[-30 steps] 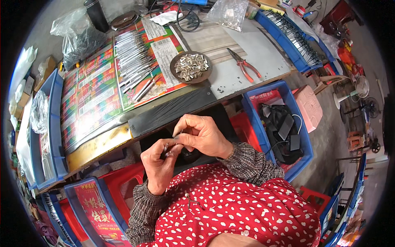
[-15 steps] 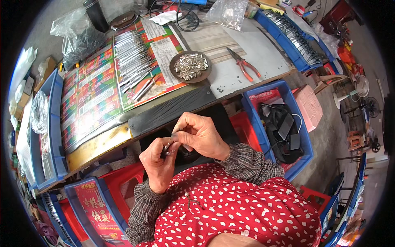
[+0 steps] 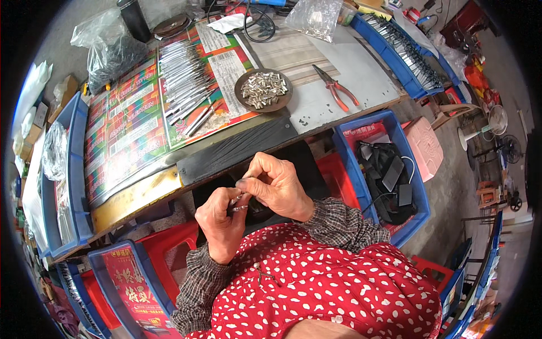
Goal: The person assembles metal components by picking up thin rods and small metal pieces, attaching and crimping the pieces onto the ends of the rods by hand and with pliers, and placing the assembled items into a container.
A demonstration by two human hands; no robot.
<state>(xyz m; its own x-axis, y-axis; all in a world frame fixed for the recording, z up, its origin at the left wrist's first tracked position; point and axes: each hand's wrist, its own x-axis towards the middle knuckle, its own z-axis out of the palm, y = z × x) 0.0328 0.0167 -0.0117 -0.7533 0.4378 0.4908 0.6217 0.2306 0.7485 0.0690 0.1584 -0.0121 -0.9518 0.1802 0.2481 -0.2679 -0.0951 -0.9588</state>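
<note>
Above my lap, just in front of the table edge, both hands meet. My left hand (image 3: 220, 220) is closed around a slim shiny metal piece (image 3: 237, 208), most of it covered by the fingers. Against it, my right hand (image 3: 276, 189) is pinched with thumb and forefinger; whatever those fingertips hold is hidden. On the table beyond lies a brown round dish (image 3: 241, 104) heaped with small silvery metal pieces (image 3: 263, 89). To its left, many slim silvery rods (image 3: 183, 79) are laid side by side, with a few loose ones nearer me.
Red-handled pliers (image 3: 337, 90) lie right of the dish. A blue bin (image 3: 420, 217) with black pouches and cables stands to my right. Another blue tray (image 3: 79, 169) stands at the table's left end, and a long blue tray (image 3: 395, 62) of dark-tipped rods at the far right.
My hands stay together, with the left wrist and fingers slightly turned. More of the shiny piece shows between the left fingers. The table things have not moved.
</note>
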